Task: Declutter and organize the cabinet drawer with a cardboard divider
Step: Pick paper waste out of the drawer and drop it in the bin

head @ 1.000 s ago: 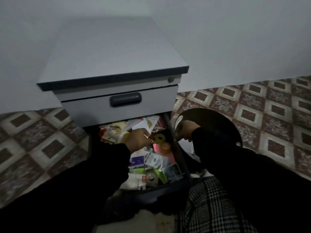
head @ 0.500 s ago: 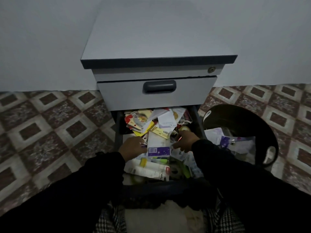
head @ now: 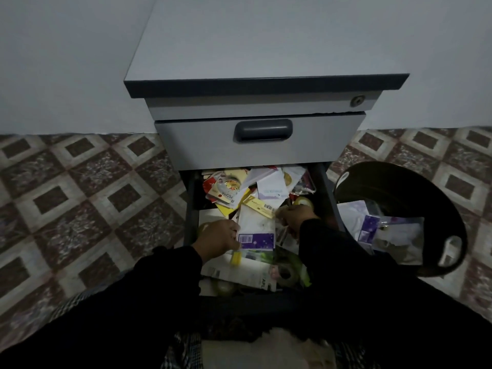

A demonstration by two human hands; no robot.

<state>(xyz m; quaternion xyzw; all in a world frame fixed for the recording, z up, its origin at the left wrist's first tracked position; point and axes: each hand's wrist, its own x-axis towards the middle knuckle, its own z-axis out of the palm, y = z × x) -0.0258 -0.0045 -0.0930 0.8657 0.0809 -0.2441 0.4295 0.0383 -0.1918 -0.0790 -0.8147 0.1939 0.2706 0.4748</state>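
A grey cabinet stands against the wall with its lower drawer pulled out toward me. The drawer is crammed with packets, cards, papers and tape rolls. My left hand grips the left edge of a white packet with a purple label lying on top of the pile. On the packet's right side my right hand is curled down into the clutter; what it holds is hidden. A roll of clear tape lies just behind that hand. No cardboard divider is visible.
A round black bin stands on the floor right of the drawer, holding white and purple packets. The upper drawer with its dark handle is closed. Patterned brown floor tiles surround the cabinet. My checked trousers fill the bottom edge.
The view swung left, so the cabinet now sits centred. My right hand came back from the bin into the drawer. My left hand took hold of the purple-label packet's edge.
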